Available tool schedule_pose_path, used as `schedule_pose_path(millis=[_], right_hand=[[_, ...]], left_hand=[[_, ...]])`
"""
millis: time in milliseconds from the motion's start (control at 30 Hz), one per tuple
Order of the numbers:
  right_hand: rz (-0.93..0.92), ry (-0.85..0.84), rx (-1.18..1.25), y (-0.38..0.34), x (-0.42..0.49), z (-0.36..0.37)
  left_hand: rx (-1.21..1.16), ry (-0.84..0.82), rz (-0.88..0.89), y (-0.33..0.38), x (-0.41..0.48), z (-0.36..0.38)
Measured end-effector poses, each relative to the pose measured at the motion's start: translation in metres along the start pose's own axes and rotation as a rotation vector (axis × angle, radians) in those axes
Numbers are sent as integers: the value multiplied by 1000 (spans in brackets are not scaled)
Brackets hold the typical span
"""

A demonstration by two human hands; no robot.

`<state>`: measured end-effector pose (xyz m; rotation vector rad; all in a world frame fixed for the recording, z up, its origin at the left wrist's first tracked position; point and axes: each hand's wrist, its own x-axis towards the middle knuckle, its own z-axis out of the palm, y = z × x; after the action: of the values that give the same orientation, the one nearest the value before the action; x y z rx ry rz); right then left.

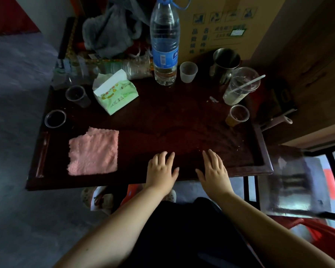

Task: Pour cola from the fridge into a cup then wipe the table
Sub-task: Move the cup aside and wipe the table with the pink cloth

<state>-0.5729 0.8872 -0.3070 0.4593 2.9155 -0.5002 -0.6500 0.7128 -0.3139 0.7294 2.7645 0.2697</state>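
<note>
Dark wooden table with a raised rim, seen from above; the bare middle probably kept free as working space, clutter pushed to the far edge and the sides.

Cardboard box behind the table, upright against the back. Grey cloth bundle heaped at the far left, off the working area.

Tall water bottle, upright at the far edge, blue label, nearly empty. No cola and no fridge in view; judged therefore at the outset of the task, with the drink yet to be fetched.

Pink cloth spread flat, folded at one corner, near the left front of the table and just beside the left hand; likely laid ready for the wiping step.

Left hand and right hand palm down on the front edge of the table, fingers extended and slightly spread, gripping nothing; a resting or starting pose, by the look of it.

Tissue pack, opened, one sheet standing up, left of centre.

Lidded plastic cup tilted at the right, a straw through it, pale liquid at the bottom. Metal mug behind it.

Small frosted cup upright and seemingly empty, just right of the bottle; a plausible vessel for pouring. Brownish cup at the right; two dark cups at the left edge.
</note>
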Motion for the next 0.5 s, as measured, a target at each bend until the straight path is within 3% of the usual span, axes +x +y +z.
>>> schedule_pose_path(millis=[267,400,500], right_hand=[[9,-22,-69,2,0,4],[3,-34,-76,2,-1,3],[2,-31,-82,2,0,4]], left_hand=[[-46,-61,73,-12,-5,-3],[-130,23,105,-33,-15,-10],[-133,111,-3,-66,-20,-15]])
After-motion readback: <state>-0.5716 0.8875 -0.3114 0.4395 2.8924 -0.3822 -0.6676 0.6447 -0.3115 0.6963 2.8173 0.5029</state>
